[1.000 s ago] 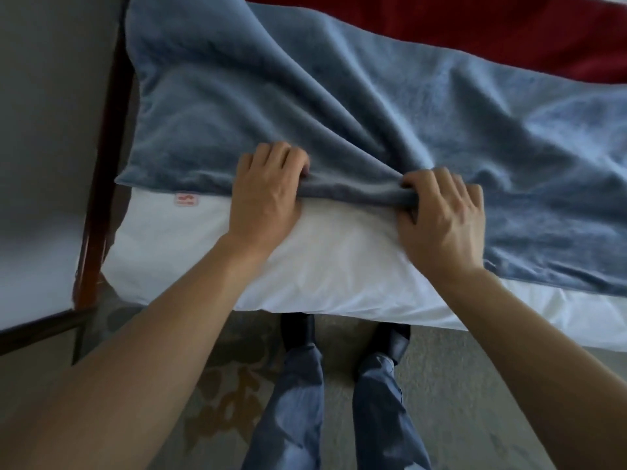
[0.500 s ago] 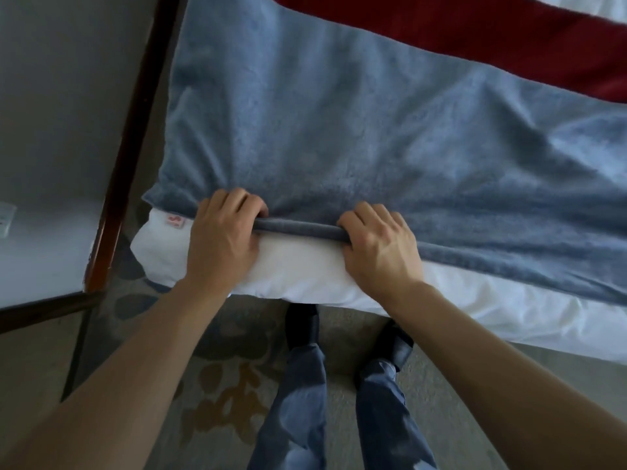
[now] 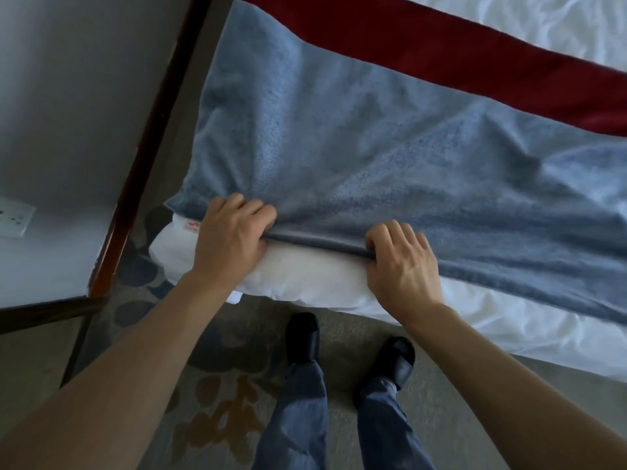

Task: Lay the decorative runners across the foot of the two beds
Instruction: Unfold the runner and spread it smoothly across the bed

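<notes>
A blue-grey plush runner [image 3: 356,137] lies across the white bed [image 3: 509,320], its near hem along the foot edge. My left hand [image 3: 230,242] grips that hem near the bed's left corner. My right hand [image 3: 403,262] grips the same hem a little further right, and the hem is stretched taut between them. Beyond the blue runner a dark red runner [image 3: 441,52] lies across the bed, with white bedding [image 3: 543,22] past it.
A grey wall with a dark wooden skirting board [image 3: 149,137] runs close along the bed's left side, with a white wall socket [image 3: 13,220] low on it. My feet in black shoes [image 3: 302,337] stand on patterned carpet [image 3: 220,418] at the bed's foot.
Both hands have drawn the blue runner's hem toward the foot edge and pulled it flatter; the bunched folds seen a second ago are mostly gone. My right hand has moved apart from my left.
</notes>
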